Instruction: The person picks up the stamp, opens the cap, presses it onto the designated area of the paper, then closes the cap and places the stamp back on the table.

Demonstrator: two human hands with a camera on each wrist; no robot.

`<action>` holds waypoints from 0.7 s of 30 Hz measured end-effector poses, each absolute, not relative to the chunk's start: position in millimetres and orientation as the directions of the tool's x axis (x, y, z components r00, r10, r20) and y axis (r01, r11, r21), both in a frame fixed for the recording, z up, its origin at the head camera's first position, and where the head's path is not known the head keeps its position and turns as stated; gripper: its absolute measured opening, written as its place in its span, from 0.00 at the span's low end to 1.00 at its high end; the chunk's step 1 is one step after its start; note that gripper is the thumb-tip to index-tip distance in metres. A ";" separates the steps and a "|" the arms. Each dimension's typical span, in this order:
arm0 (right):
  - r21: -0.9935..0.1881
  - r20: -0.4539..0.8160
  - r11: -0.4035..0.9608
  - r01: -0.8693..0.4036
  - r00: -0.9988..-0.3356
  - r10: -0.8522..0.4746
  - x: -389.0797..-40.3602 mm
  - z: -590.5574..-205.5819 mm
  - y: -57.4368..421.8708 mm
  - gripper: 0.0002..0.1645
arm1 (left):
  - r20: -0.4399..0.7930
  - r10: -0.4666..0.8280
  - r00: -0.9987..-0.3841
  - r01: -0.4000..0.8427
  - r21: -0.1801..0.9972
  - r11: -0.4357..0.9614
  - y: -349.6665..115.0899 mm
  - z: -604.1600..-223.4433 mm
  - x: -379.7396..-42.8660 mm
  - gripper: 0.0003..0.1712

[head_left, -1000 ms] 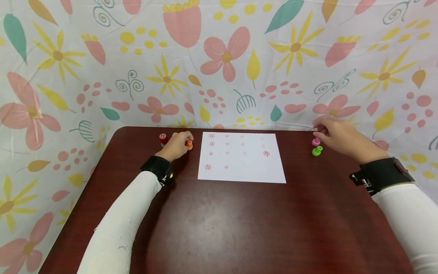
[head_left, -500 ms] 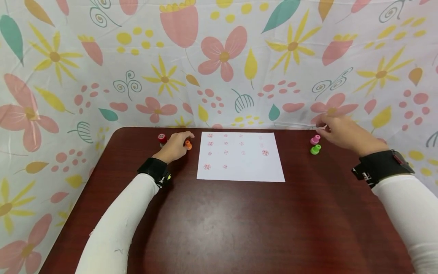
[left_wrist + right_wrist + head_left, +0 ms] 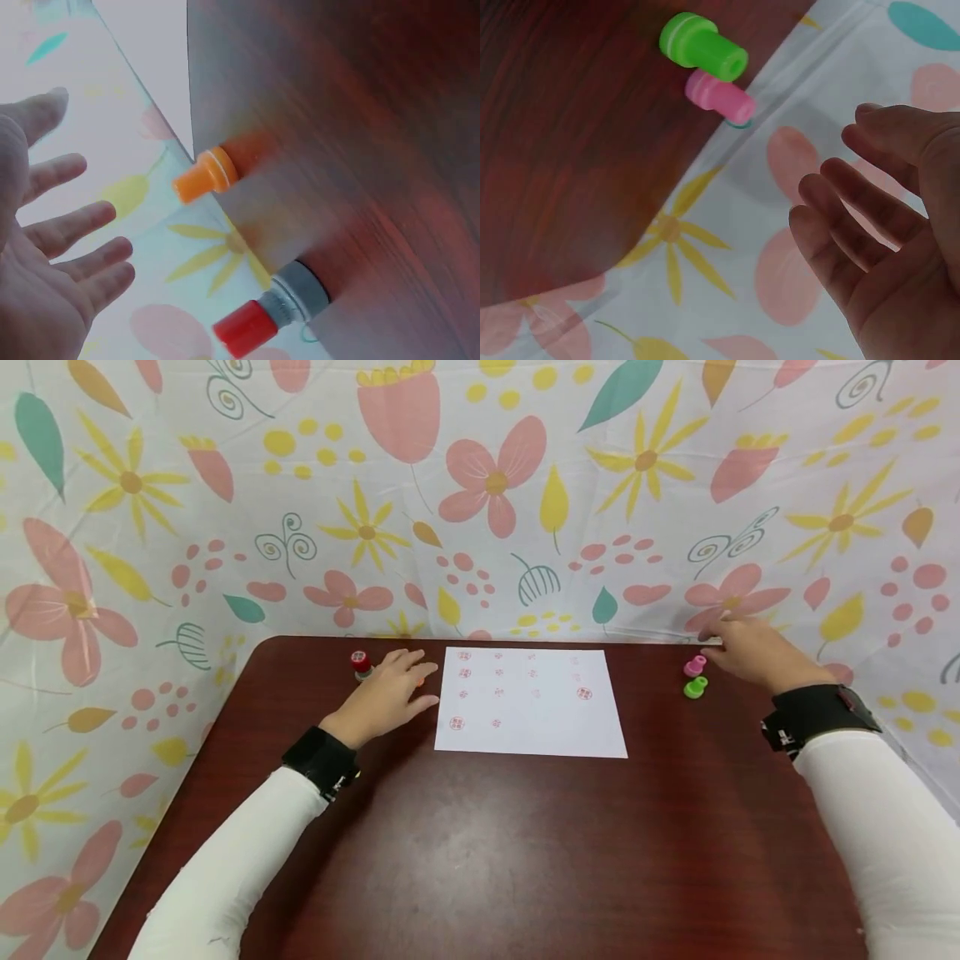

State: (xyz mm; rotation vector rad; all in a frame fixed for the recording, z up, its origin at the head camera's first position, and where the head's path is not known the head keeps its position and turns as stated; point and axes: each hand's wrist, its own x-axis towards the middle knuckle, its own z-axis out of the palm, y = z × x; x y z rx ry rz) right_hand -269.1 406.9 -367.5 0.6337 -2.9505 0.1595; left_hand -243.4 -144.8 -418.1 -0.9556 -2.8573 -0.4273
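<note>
My left hand (image 3: 386, 697) is over the left part of the table, fingers spread and holding nothing. Beneath it is an orange stamp (image 3: 205, 175), mostly covered by the fingers in the head view. A red-topped stamp with a grey base (image 3: 361, 665) stands just left of that hand. My right hand (image 3: 757, 652) is at the table's far right, its fingers loosely bent around nothing. Close to its fingertips stand a pink stamp (image 3: 720, 97) and a green stamp (image 3: 703, 46), side by side.
A white paper (image 3: 562, 735) with several red stamp prints lies between the hands on the dark brown table (image 3: 480, 852). Behind the table's back edge hangs a flower-patterned cloth (image 3: 495, 577).
My left hand has come off the orange stamp, spreading its fingers and now covering most of that stamp in the head view. My right hand stays near the pink and green stamps, moving only slightly.
</note>
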 end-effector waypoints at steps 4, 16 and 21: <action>-0.096 0.046 0.926 -0.365 -0.931 -0.362 -275.6 -373.2 411.0 0.13 | 0.240 0.655 -0.717 0.688 0.094 0.719 -142.1 -420.8 -229.1 0.33; -0.134 -0.098 0.960 -0.245 -0.961 -0.259 -284.9 -390.2 420.5 0.15 | 0.242 0.784 -0.572 0.769 -0.175 0.615 -130.2 -426.3 -186.2 0.34; -0.131 -0.113 0.968 -0.216 -0.966 -0.231 -288.1 -397.3 425.5 0.15 | 0.256 0.806 -0.534 0.788 -0.195 0.584 -125.2 -430.5 -174.1 0.33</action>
